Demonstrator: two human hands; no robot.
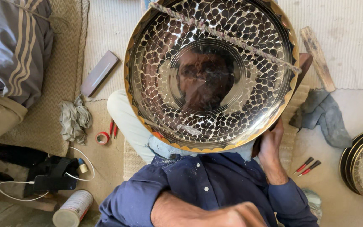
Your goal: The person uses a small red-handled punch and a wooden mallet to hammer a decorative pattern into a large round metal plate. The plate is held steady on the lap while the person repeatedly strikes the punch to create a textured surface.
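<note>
Large round engraved brass tray (211, 73), scale-patterned with a mirror-bright centre, stood propped on the seated person's lap, face to the camera. A twisted cord (227, 38) crossed its upper part. Right hand (270, 141) cupped the tray's lower right rim, fingers curled behind the edge. Left hand (236, 216) was blurred at the bottom of the view; grip impossible to tell. Two red-handled tools (306, 166) lay on the floor to the right, near a grey rag (326, 115).

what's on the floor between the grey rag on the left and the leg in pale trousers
In the head view, a roll of red tape and red-handled tools lie between the rag and the leg.
</note>
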